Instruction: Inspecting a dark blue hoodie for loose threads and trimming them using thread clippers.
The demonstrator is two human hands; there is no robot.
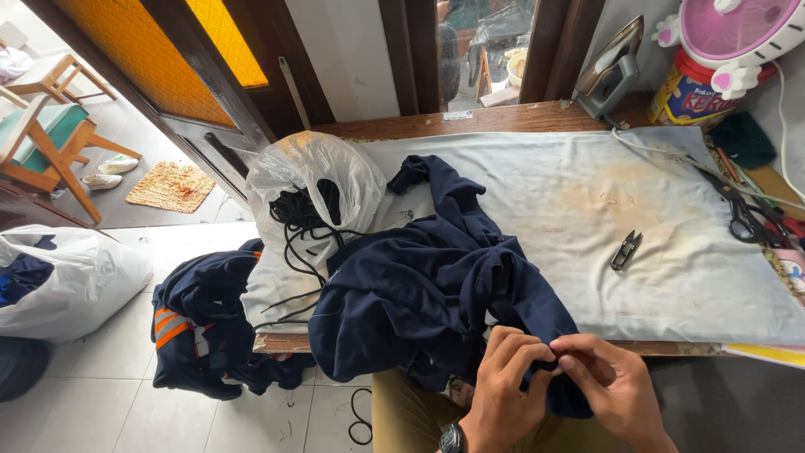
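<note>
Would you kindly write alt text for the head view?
Both hands, left hand and right hand, pinch a crumpled navy fabric garment at the edge of a stained white padded table. Small black thread snips lie on it.

Thread snips on stained cloth-covered tabletop | iron upright at back | black scissors at right | plastic bag of black cord

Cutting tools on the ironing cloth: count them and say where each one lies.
2. Small thread snips lie on the stained white cloth, right of the navy garment. Black scissors lie at the cloth's right edge. Others may be hidden.
</note>
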